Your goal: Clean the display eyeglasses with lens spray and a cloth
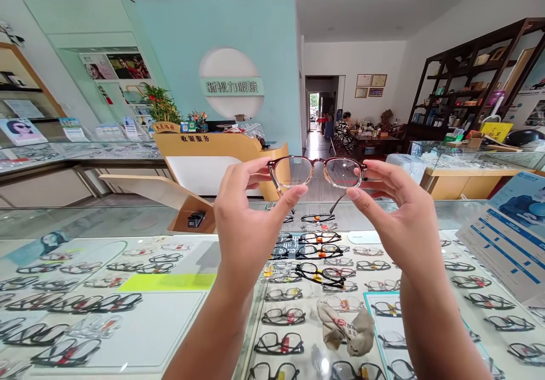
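A pair of eyeglasses with a dark red upper rim and clear lower rims is held up in the middle of the head view. My left hand pinches its left end between thumb and fingers. On the right end, my right hand grips the frame the same way. The lenses face level, with small printing on them, and the temples extend away from me. Beneath lie rows of glasses on a glass display counter, and a crumpled grey-brown cloth rests on the counter.
A printed sheet stands at the counter's right. Beyond are a wooden reception desk, more display cases, a dark shelf, and a person seated far back near a table.
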A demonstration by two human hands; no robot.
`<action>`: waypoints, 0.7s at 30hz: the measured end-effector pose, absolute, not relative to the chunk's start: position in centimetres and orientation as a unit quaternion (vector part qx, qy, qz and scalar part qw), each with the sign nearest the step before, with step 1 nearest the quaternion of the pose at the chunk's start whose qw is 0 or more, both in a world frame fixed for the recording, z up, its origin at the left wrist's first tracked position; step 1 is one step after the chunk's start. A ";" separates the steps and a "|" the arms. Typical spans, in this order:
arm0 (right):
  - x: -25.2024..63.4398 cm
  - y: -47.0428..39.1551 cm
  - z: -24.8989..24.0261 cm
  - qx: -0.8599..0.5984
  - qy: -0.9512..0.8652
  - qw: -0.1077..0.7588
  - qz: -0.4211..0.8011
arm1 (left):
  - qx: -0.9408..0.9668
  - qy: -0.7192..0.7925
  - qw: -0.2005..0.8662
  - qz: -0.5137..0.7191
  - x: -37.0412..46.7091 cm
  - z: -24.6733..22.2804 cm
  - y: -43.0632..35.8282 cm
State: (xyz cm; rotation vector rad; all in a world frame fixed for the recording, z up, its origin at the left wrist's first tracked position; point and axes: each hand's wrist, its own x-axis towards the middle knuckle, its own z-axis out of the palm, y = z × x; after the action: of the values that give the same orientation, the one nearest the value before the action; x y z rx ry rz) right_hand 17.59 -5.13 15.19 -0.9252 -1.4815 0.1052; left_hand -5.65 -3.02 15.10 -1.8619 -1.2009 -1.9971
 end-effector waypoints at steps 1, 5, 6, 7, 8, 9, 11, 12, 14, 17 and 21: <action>17.6 -5.2 15.3 -0.408 -0.650 0.639 0.047 | -0.622 -0.399 0.079 -0.669 -5.6 15.0 -3.0; 17.8 -5.3 15.6 -0.418 -0.647 0.636 0.044 | -0.628 -0.386 0.064 -0.672 -5.4 14.9 -2.8; 17.9 -5.2 15.6 -0.419 -0.646 0.637 0.042 | -0.630 -0.383 0.061 -0.673 -5.3 14.9 -2.9; 18.0 -5.2 15.7 -0.419 -0.646 0.638 0.038 | -0.630 -0.379 0.061 -0.675 -5.1 14.9 -2.9; 18.2 -5.1 15.6 -0.419 -0.646 0.637 0.034 | -0.629 -0.376 0.064 -0.677 -5.0 14.9 -2.9; 18.3 -5.1 15.6 -0.421 -0.646 0.635 0.029 | -0.627 -0.374 0.070 -0.680 -4.8 14.9 -3.0; 18.5 -5.0 15.5 -0.427 -0.649 0.629 0.017 | -0.620 -0.371 0.085 -0.686 -4.5 14.9 -3.2; 18.6 -5.0 15.4 -0.429 -0.651 0.626 0.012 | -0.616 -0.370 0.093 -0.689 -4.3 14.9 -3.3; 18.7 -5.0 15.4 -0.430 -0.655 0.621 0.003 | -0.611 -0.367 0.109 -0.693 -4.2 14.9 -3.5; 18.5 -5.1 15.4 -0.431 -0.660 0.615 -0.001 | -0.611 -0.361 0.121 -0.694 -4.3 14.9 -3.7; 18.0 -5.2 15.4 -0.443 -0.667 0.599 -0.011 | -0.609 -0.365 0.121 -0.694 -4.8 15.0 -3.6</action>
State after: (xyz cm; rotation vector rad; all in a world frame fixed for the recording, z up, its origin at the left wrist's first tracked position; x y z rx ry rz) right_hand 18.01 -5.17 15.39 -1.0286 -1.5466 -0.0247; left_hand -4.82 -3.57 15.03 -1.7784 -1.0644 -2.0257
